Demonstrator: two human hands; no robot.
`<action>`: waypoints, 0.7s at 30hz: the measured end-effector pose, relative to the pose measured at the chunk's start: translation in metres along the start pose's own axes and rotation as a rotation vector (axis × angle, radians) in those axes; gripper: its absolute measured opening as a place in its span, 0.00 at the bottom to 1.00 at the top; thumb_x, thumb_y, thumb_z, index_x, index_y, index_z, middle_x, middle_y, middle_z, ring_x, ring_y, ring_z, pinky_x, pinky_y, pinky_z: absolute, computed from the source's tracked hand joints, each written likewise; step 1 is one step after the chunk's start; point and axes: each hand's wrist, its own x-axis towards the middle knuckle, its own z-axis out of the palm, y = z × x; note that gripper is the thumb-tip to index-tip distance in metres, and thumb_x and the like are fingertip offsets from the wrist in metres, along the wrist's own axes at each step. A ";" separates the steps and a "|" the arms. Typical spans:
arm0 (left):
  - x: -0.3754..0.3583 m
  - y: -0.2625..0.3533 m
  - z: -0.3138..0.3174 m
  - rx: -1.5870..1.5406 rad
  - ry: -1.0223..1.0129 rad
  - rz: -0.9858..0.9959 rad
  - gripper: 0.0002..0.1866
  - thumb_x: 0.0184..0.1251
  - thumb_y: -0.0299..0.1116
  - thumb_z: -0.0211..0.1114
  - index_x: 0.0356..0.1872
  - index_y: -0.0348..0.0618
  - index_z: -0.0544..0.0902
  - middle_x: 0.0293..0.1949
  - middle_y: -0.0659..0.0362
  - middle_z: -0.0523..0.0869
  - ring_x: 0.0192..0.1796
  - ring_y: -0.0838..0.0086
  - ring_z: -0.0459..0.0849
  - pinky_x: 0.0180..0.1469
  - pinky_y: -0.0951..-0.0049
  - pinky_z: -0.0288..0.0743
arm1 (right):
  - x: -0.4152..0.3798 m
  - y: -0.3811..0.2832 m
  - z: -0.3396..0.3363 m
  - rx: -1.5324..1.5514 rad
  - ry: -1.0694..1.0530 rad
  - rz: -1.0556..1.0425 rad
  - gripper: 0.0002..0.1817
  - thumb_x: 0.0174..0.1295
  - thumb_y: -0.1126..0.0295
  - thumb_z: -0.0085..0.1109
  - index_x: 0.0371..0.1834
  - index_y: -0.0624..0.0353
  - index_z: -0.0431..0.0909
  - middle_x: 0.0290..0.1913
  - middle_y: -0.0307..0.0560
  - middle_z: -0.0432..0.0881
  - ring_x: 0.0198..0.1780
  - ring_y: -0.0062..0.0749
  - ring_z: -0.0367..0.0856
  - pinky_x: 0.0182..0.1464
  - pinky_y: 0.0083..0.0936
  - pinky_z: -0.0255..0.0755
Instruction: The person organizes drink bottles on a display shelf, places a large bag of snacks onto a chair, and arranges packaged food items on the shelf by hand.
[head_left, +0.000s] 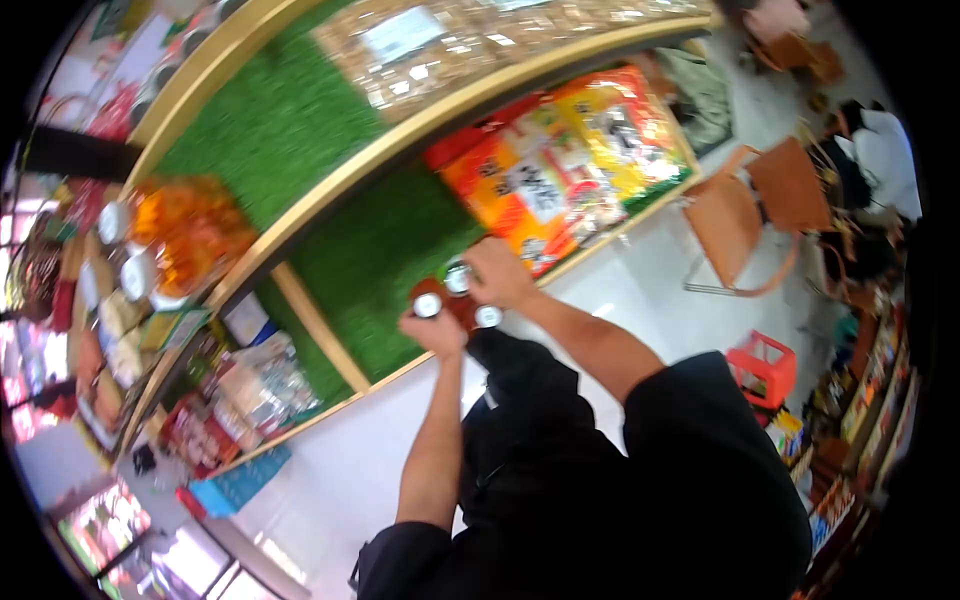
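In the head view, we see three jars with pale lids, a left jar (427,304), an upper jar (457,278) and a lower jar (488,317), clustered just left of the middle of the frame. Their lids face up toward the camera, so each long axis runs roughly along our line of sight; what shows of the sides is reddish brown. Our left hand (438,332) has its fingers closed around the left jar, and our right hand (498,276) has its fingers gripping the upper jar. We cannot tell which hand, if either, bears the lower jar, nor whether the jars touch the turf.

Behind them, a wooden-edged shelf (330,345) lined with green turf (350,245) slants from lower left to upper right. Bright orange and yellow packets (545,185) cover its right part. Orange jars (190,235) stand on the upper tier at left. A brown chair (725,215) and a red stool (762,368) stand on the pale, glossy floor (640,285) at right.
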 end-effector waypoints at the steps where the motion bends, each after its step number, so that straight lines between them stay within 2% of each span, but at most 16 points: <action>1: 0.003 -0.016 0.000 0.026 -0.035 0.025 0.24 0.53 0.24 0.69 0.49 0.31 0.69 0.50 0.44 0.72 0.53 0.53 0.74 0.62 0.57 0.66 | 0.001 0.001 0.001 0.011 0.020 -0.024 0.13 0.51 0.66 0.63 0.40 0.57 0.79 0.40 0.52 0.80 0.47 0.51 0.77 0.53 0.45 0.68; 3: 0.008 -0.025 -0.005 0.090 -0.081 0.127 0.24 0.54 0.24 0.68 0.51 0.30 0.68 0.48 0.44 0.70 0.54 0.54 0.72 0.64 0.57 0.64 | 0.000 0.002 0.003 0.043 0.038 0.005 0.14 0.54 0.66 0.62 0.42 0.59 0.79 0.41 0.52 0.79 0.47 0.51 0.77 0.55 0.44 0.67; 4: 0.012 -0.030 -0.007 0.025 -0.123 0.110 0.24 0.56 0.25 0.69 0.51 0.30 0.68 0.48 0.45 0.70 0.54 0.55 0.72 0.63 0.59 0.64 | 0.002 0.000 0.002 0.053 0.031 0.056 0.14 0.56 0.66 0.62 0.43 0.60 0.79 0.41 0.53 0.79 0.48 0.51 0.77 0.56 0.43 0.67; 7: 0.025 -0.024 -0.023 -0.005 -0.328 0.012 0.26 0.55 0.27 0.74 0.50 0.31 0.68 0.49 0.48 0.71 0.52 0.61 0.73 0.60 0.60 0.67 | -0.011 0.004 0.008 0.090 0.230 0.095 0.11 0.56 0.71 0.63 0.42 0.61 0.79 0.41 0.54 0.78 0.45 0.52 0.78 0.49 0.40 0.73; 8: 0.035 -0.040 -0.026 0.037 -0.411 -0.012 0.28 0.54 0.29 0.76 0.50 0.31 0.68 0.48 0.49 0.72 0.50 0.63 0.74 0.58 0.60 0.68 | -0.013 0.002 0.004 0.102 0.276 0.096 0.09 0.55 0.72 0.64 0.39 0.60 0.80 0.40 0.54 0.78 0.44 0.53 0.78 0.44 0.40 0.75; 9: 0.047 -0.045 -0.035 0.065 -0.496 0.033 0.29 0.54 0.30 0.78 0.50 0.30 0.68 0.49 0.49 0.73 0.50 0.63 0.76 0.59 0.62 0.70 | -0.012 0.001 0.004 0.140 0.276 0.159 0.09 0.55 0.70 0.64 0.38 0.58 0.79 0.39 0.53 0.78 0.44 0.52 0.78 0.44 0.40 0.74; 11: 0.075 -0.067 -0.052 -0.004 -0.721 -0.137 0.25 0.58 0.26 0.73 0.53 0.29 0.72 0.52 0.50 0.77 0.50 0.65 0.79 0.59 0.65 0.74 | -0.015 -0.001 0.004 0.081 0.348 0.208 0.08 0.55 0.68 0.64 0.36 0.56 0.79 0.37 0.51 0.77 0.44 0.49 0.78 0.44 0.40 0.73; 12: 0.096 -0.085 -0.065 0.007 -0.840 -0.225 0.23 0.62 0.31 0.71 0.55 0.35 0.74 0.51 0.54 0.79 0.50 0.69 0.79 0.54 0.67 0.75 | -0.011 -0.001 0.004 0.098 0.354 0.244 0.07 0.57 0.69 0.63 0.36 0.56 0.78 0.38 0.50 0.77 0.45 0.48 0.78 0.47 0.39 0.73; 13: 0.100 -0.050 -0.089 0.058 -0.909 -0.365 0.19 0.67 0.35 0.66 0.55 0.41 0.75 0.49 0.59 0.81 0.49 0.73 0.80 0.49 0.70 0.75 | -0.010 -0.006 0.003 0.065 0.344 0.321 0.06 0.58 0.69 0.62 0.36 0.56 0.78 0.40 0.49 0.77 0.46 0.48 0.77 0.48 0.39 0.73; 14: 0.112 -0.050 -0.104 0.041 -0.974 -0.384 0.16 0.71 0.36 0.62 0.55 0.45 0.76 0.48 0.61 0.81 0.47 0.74 0.80 0.45 0.72 0.74 | -0.009 -0.008 0.003 0.067 0.375 0.334 0.06 0.58 0.69 0.61 0.36 0.56 0.77 0.40 0.48 0.76 0.46 0.48 0.77 0.48 0.38 0.73; 15: 0.124 -0.040 -0.119 0.082 -0.993 -0.419 0.15 0.71 0.35 0.61 0.56 0.44 0.76 0.48 0.60 0.80 0.46 0.73 0.81 0.46 0.70 0.74 | -0.008 -0.006 0.007 0.092 0.388 0.367 0.06 0.58 0.70 0.61 0.36 0.56 0.77 0.39 0.48 0.76 0.46 0.47 0.78 0.47 0.38 0.73; 17: 0.133 0.012 -0.152 0.074 -0.954 -0.396 0.17 0.71 0.36 0.62 0.57 0.44 0.76 0.49 0.58 0.81 0.46 0.72 0.82 0.50 0.70 0.75 | -0.005 -0.007 0.007 0.117 0.416 0.390 0.06 0.58 0.70 0.61 0.36 0.57 0.77 0.39 0.48 0.76 0.45 0.46 0.78 0.47 0.38 0.73; 19: 0.160 0.031 -0.181 -0.014 -0.940 -0.300 0.17 0.72 0.37 0.61 0.57 0.44 0.75 0.49 0.57 0.81 0.47 0.72 0.82 0.50 0.70 0.74 | 0.000 -0.011 0.002 0.124 0.421 0.409 0.06 0.57 0.72 0.61 0.36 0.58 0.77 0.37 0.48 0.76 0.44 0.45 0.78 0.46 0.37 0.73; 21: 0.167 0.085 -0.210 -0.122 -0.867 -0.142 0.18 0.72 0.39 0.62 0.57 0.42 0.75 0.49 0.58 0.81 0.48 0.73 0.81 0.52 0.72 0.74 | 0.010 -0.027 0.000 0.173 0.507 0.395 0.05 0.56 0.75 0.60 0.36 0.59 0.77 0.36 0.48 0.76 0.41 0.44 0.78 0.44 0.36 0.72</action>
